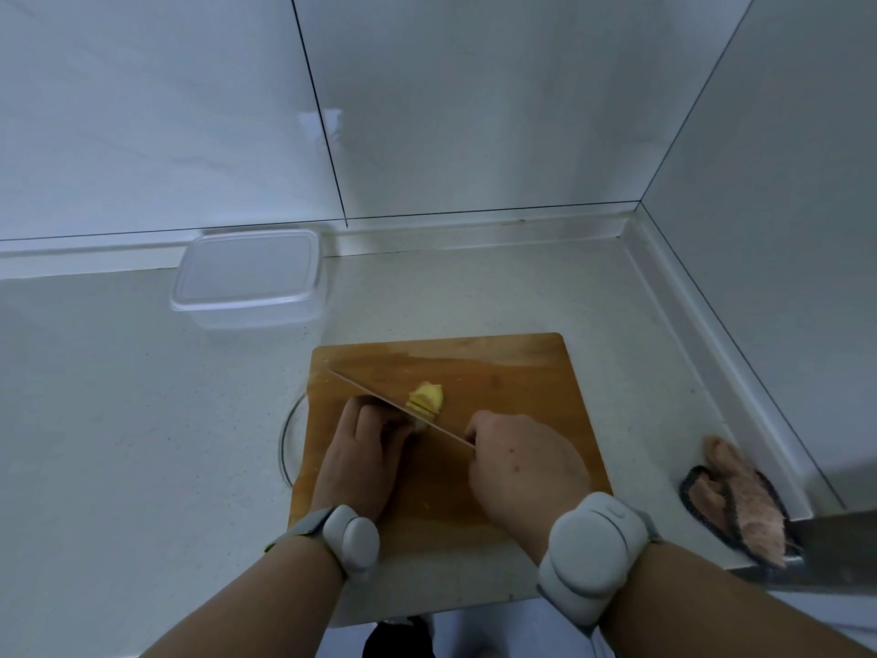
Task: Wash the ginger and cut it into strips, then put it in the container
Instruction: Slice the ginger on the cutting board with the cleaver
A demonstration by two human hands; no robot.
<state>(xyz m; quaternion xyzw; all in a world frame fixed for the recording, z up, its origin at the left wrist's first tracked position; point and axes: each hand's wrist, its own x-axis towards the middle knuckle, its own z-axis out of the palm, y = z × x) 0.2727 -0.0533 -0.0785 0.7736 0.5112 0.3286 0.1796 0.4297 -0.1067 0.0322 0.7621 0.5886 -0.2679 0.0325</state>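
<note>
A wooden cutting board [512, 368] lies on the pale counter. Yellow ginger slices [427, 397] sit stacked on its middle, just beyond the knife blade [379, 396]. My right hand [517, 467] grips the knife handle, and the blade runs diagonally up to the left across the board. My left hand [363, 444] is curled on the near side of the blade, pressing down on a piece of ginger that is mostly hidden under the fingers. A clear plastic container [247, 277] stands at the back left against the wall.
A round glass rim [284, 444] shows from under the board's left edge. A brownish cloth [740, 501] lies at the right by the wall corner. White tiled walls close off the back and right. Grey bands sit on both wrists.
</note>
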